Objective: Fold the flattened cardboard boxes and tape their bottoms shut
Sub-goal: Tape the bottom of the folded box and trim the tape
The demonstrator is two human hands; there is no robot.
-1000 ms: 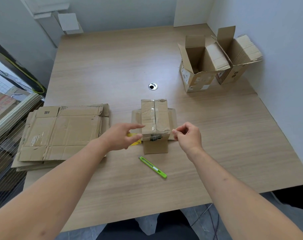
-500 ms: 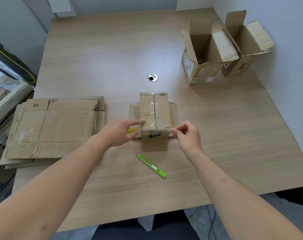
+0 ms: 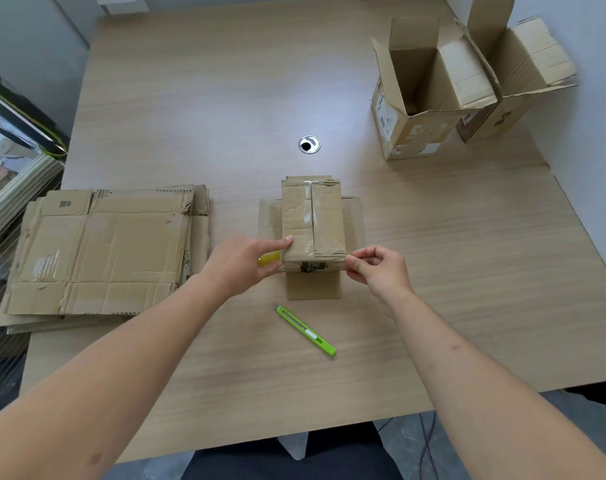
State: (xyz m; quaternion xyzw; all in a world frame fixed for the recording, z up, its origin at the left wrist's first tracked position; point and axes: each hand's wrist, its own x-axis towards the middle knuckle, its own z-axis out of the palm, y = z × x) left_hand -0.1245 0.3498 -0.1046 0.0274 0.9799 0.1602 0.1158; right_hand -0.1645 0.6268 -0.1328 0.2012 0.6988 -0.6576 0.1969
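Observation:
A small cardboard box (image 3: 312, 220) stands upside down in the middle of the table, its side flaps spread flat around it. Clear tape runs along the seam of its closed bottom. My left hand (image 3: 240, 263) lies at the box's near left corner, its straight forefinger pressing on the top. A yellow object (image 3: 269, 258) shows under that hand; I cannot tell what it is. My right hand (image 3: 377, 270) pinches at the near right corner of the box with thumb and forefinger. A stack of flattened boxes (image 3: 104, 251) lies to the left.
A green utility knife (image 3: 306, 331) lies on the table (image 3: 225, 98) in front of the box. Two folded boxes (image 3: 419, 109), (image 3: 516, 81) stand open at the far right by the wall. A metal cable hole (image 3: 309, 144) sits mid-table.
My left forefinger has slid from the box's side onto its top near corner. The right hand stays pinched at the right corner. The camera has tilted down slightly.

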